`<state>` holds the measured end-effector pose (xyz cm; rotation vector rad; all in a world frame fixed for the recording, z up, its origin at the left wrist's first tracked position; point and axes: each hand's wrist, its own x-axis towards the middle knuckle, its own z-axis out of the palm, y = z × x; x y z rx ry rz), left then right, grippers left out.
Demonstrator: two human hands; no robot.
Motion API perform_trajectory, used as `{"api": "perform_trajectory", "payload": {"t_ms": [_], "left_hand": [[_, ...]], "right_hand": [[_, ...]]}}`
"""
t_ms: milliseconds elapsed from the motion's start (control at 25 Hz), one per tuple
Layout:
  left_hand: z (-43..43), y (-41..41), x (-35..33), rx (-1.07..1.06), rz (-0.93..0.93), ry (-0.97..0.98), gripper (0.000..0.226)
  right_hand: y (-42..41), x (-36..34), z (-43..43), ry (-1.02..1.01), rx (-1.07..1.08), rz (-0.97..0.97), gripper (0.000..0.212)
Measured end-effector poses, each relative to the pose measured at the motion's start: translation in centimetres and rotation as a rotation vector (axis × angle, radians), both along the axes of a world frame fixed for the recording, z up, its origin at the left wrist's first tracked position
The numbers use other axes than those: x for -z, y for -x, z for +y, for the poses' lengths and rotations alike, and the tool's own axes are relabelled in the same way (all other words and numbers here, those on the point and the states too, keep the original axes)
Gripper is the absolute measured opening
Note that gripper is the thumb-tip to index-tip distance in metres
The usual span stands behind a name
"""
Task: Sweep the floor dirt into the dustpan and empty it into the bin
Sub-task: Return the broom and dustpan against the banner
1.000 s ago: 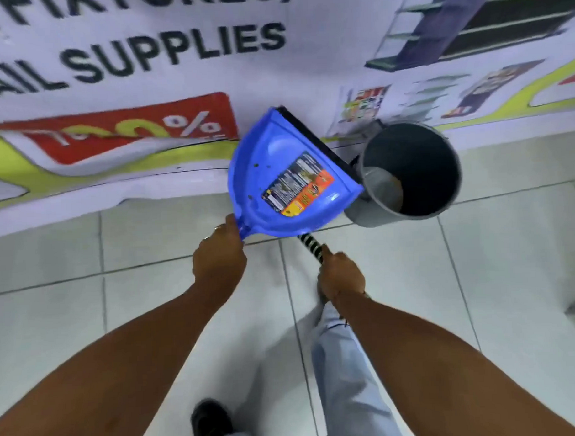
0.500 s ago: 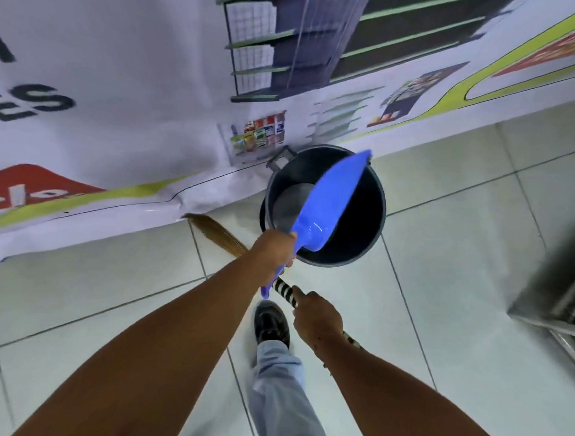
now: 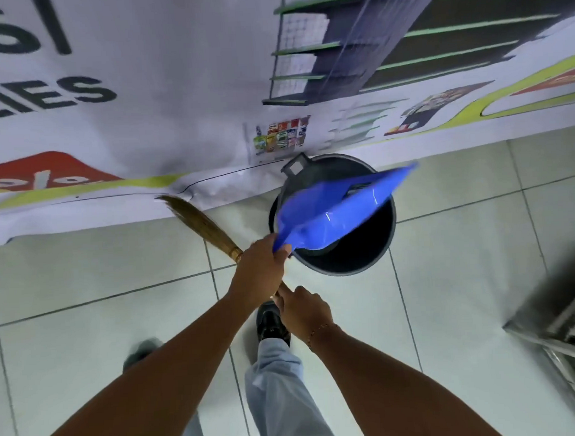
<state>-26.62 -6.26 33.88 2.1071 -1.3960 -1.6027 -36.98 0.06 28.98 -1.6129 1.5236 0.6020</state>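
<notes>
My left hand (image 3: 260,271) grips the handle of the blue dustpan (image 3: 336,213), which is tilted over the open mouth of the dark grey bin (image 3: 376,244). The pan covers much of the bin's opening, and the bin's inside is too dark to see. My right hand (image 3: 302,310) is closed around the broom handle just below my left hand. The broom's straw head (image 3: 198,222) points up and left, with its tip against the banner at the wall.
A large printed banner (image 3: 178,107) hangs along the wall and drapes onto the pale tiled floor (image 3: 460,260). A metal frame (image 3: 557,322) stands at the right edge. My legs and dark shoes (image 3: 272,322) are directly below my hands.
The dustpan has swung from beside the bin to over its mouth and tipped flatter. The view has shifted toward the bin, and the broom head has come into sight at left.
</notes>
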Motion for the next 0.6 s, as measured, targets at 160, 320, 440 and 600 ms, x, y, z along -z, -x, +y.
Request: {"api": "perform_trajectory", "payload": {"t_ms": [160, 320, 440, 600], "left_hand": [[6.4, -9.5, 1.8, -0.211, -0.133, 0.275, 0.024], [13.4, -20.7, 2.9, -0.417, -0.199, 0.155, 0.019], [19.7, -29.2, 3.5, -0.392, -0.304, 0.04, 0.023], [24.6, -35.1, 6.4, -0.213, -0.427, -0.124, 0.029]], "right_hand": [[-3.6, -0.7, -0.6, -0.073, -0.038, 0.0, 0.035], [-7.8, -1.3, -2.7, -0.031, -0.179, 0.024, 0.041], [-13.3, -1.7, -5.8, 0.133, -0.257, 0.088, 0.057], [-23.2, 1.5, -11.8, 0.346, -0.43, 0.069, 0.048]]}}
